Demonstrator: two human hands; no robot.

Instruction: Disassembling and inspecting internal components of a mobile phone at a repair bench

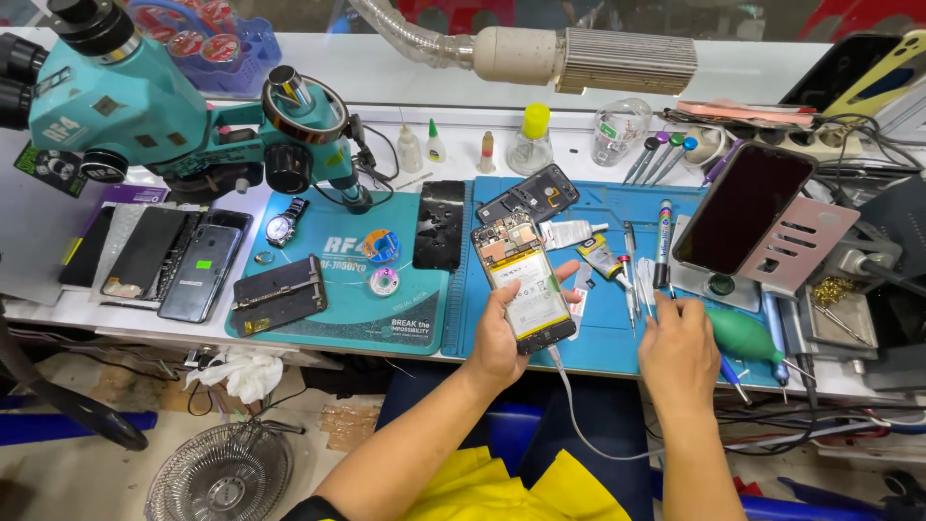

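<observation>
Hands over bench [598, 96]: left hand [502, 338] raised, fingers wrapped round opened phone [524, 285], cable [579, 415] trailing below. Right hand [678, 349] knuckles-up beside it, fingers curled at screwdriver [663, 246]; grip hidden.

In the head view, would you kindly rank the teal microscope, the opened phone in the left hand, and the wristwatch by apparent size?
1. Teal microscope, largest by far.
2. Opened phone in the left hand, though it sits nearer the camera.
3. Wristwatch, smallest.
</observation>
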